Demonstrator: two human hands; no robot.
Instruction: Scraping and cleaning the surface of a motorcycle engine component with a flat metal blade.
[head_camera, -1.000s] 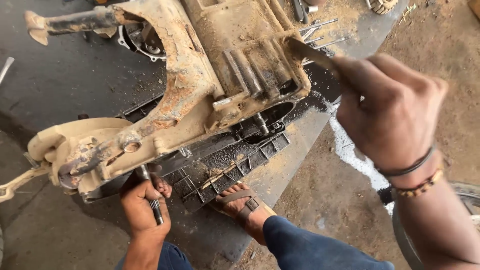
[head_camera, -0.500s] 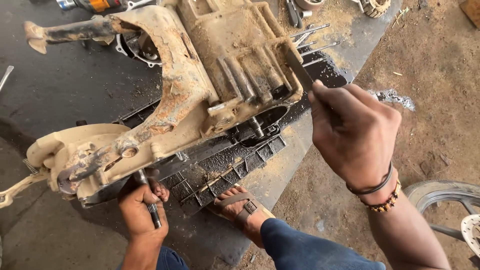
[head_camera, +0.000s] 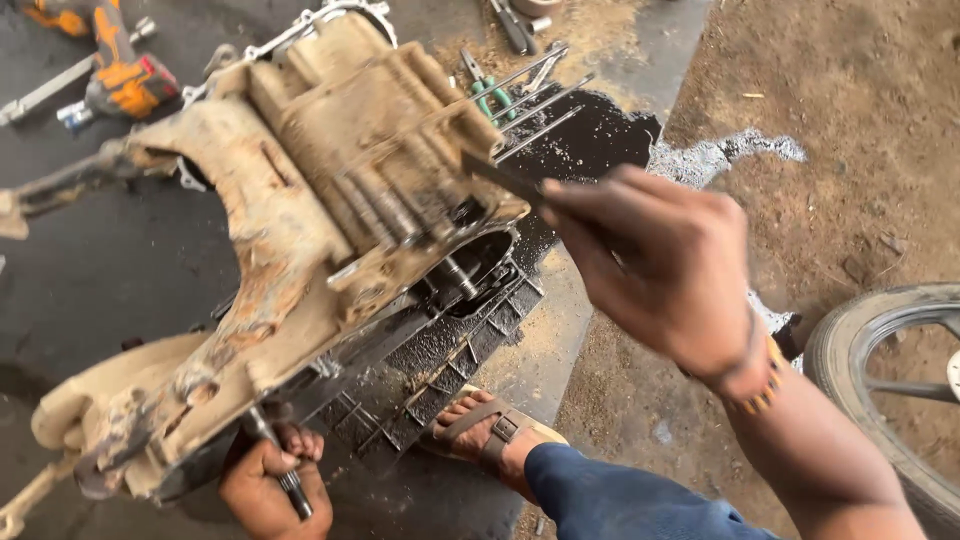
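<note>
A mud-caked engine casing (head_camera: 300, 230) lies tilted on an oil-blackened floor (head_camera: 90, 260), its long bare studs (head_camera: 540, 100) pointing toward a patch of dry dirt. The person's sandalled foot (head_camera: 490, 435) is planted just beside its lower edge, near a dark finned cover (head_camera: 440, 370) under the casing. The right hand (head_camera: 670, 270), blurred, is clamped on a dark flat tool (head_camera: 500, 178) whose tip meets the casing's ribbed top. The left hand (head_camera: 270, 480) is closed round a thin metal rod (head_camera: 280, 465) at the casing's near end. A wheel (head_camera: 880, 400) stands at the right; an orange power tool (head_camera: 120, 70) and green-handled pliers (head_camera: 490, 95) lie beyond. On the slick surface the casing could slide or roll toward the foot; the tool may skid off the greasy ribs.
</note>
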